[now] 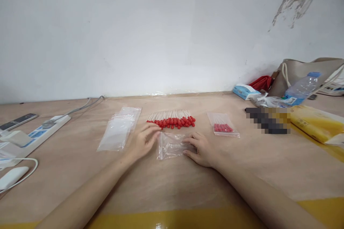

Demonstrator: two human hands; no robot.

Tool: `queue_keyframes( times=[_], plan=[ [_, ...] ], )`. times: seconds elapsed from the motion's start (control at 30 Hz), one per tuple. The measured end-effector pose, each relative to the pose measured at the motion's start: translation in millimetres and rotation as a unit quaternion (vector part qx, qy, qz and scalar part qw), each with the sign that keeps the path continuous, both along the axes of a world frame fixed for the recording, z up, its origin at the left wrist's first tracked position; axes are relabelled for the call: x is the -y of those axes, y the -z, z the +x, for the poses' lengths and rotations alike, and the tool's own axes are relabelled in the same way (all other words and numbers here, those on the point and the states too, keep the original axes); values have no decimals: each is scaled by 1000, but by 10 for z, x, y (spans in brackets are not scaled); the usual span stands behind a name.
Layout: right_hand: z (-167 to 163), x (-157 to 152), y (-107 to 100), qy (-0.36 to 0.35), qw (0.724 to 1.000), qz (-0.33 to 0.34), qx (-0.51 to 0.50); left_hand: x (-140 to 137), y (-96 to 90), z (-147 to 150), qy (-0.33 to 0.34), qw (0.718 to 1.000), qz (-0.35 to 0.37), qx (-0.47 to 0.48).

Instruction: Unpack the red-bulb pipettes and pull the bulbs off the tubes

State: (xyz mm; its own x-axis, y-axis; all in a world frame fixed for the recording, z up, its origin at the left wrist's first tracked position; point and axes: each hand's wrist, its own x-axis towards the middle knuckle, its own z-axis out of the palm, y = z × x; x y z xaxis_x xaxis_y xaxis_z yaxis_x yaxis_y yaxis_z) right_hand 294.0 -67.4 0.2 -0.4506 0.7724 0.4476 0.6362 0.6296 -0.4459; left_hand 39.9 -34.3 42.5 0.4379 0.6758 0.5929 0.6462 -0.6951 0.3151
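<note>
A row of pale sticks with red, rounded tips [174, 122] lies on the table, the red ends toward me. My left hand [145, 140] is at the row's left end, its curved fingers beside the nearest red tips and the thumb apart from them. Between my hands a clear zip bag [172, 146] lies flat with no sticks seen inside. My right hand [198, 148] rests on the bag's right side, fingers and thumb spread apart. Left of the row lies a stack of clear zip bags [118, 130]. On the right, another zip bag [222, 125] contains several red-tipped sticks.
A power strip [40, 134] with plugs and cables, and a phone [18, 121], lie at the left. Toward the right are a blue tissue pack [245, 92], a plastic bottle [303, 87], a grey bag [295, 73], a yellow package [317, 123] and a blurred-out dark object [268, 120].
</note>
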Motion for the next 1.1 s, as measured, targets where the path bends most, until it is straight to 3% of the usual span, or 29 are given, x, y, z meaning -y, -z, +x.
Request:
queue_keyframes(
  times=[0.13, 0.3, 0.43, 0.57, 0.67, 0.73, 0.83, 0.97, 1.1],
  plan=[
    [-3, 17, -34, -26, 999, 8, 32, 230, 74, 83, 118, 978, -73, -155],
    [-10, 63, -21, -22, 985, -69, 159, 221, 173, 45, 156, 927, -169, -296],
    [6, 79, -3, -7, 980, -94, 177, 246, 175, -1, 159, 922, -190, -296],
    [107, -12, -62, -3, 989, -81, 126, 245, 231, 15, 98, 960, -203, -163],
    [307, -168, -101, 127, 990, -37, 44, 141, 336, 44, -4, 980, -197, 4],
    [487, -278, -88, 265, 964, 3, 24, 51, 392, 53, -65, 976, -197, 63],
    [752, -401, -17, 397, 917, -21, 45, -40, 409, 32, -110, 963, -237, 67],
    [1013, -492, 60, 472, 874, -112, 8, -21, 367, -36, -104, 941, -320, 35],
    [1227, -556, 54, 507, 843, -173, -55, 67, 323, -71, -59, 952, -297, 43]
  ],
)
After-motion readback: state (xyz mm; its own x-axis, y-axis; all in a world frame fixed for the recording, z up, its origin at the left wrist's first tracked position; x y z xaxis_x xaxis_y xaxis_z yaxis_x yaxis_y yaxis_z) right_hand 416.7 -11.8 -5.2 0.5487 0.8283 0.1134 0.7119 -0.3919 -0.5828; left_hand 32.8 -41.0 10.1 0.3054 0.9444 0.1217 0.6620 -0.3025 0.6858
